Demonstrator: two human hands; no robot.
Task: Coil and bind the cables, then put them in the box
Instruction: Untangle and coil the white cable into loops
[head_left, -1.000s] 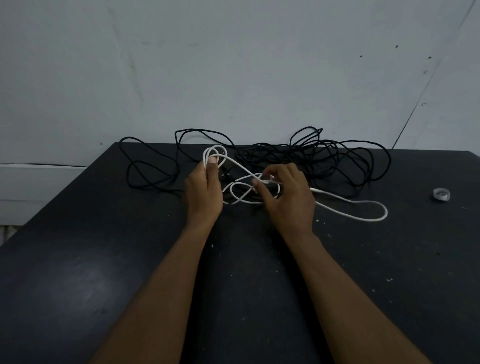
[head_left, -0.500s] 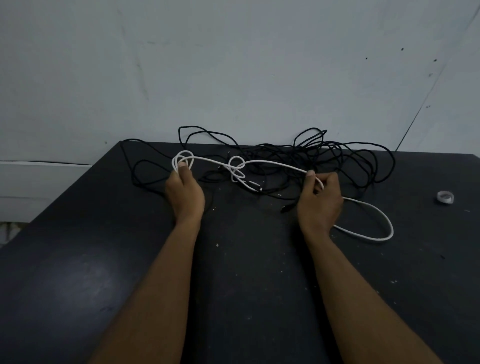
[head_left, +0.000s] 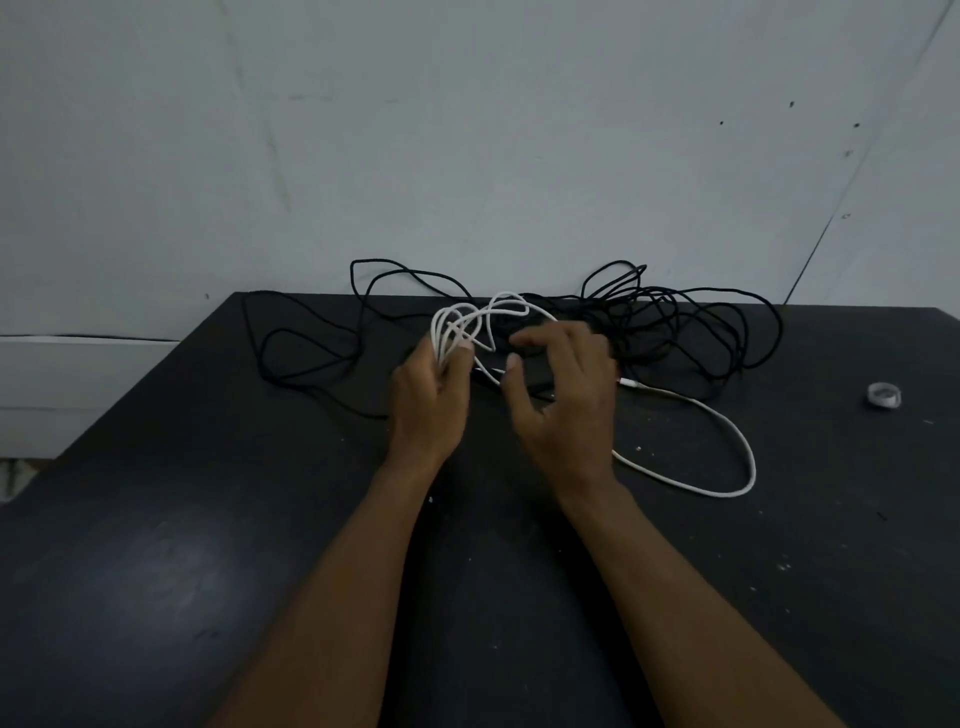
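Note:
My left hand (head_left: 428, 400) grips several loops of a white cable (head_left: 737, 447), which stand up above its fingers. The rest of that cable passes under my right hand (head_left: 563, 400) and trails in a wide loop on the table to the right. My right hand hovers beside the left with its fingers spread and curled; I cannot tell whether it touches the cable. A tangled black cable (head_left: 691, 322) lies behind both hands along the far edge of the black table (head_left: 208, 545). No box is in view.
A small roll of white tape (head_left: 884, 395) lies at the table's right side. A pale wall rises directly behind the table. The table's left edge runs diagonally down to the lower left, with a white ledge beyond it.
My hands were spread apart with the white cable stretched between them; they have come together, and another loop has been added to those in my left hand. My right hand's fingers have spread.

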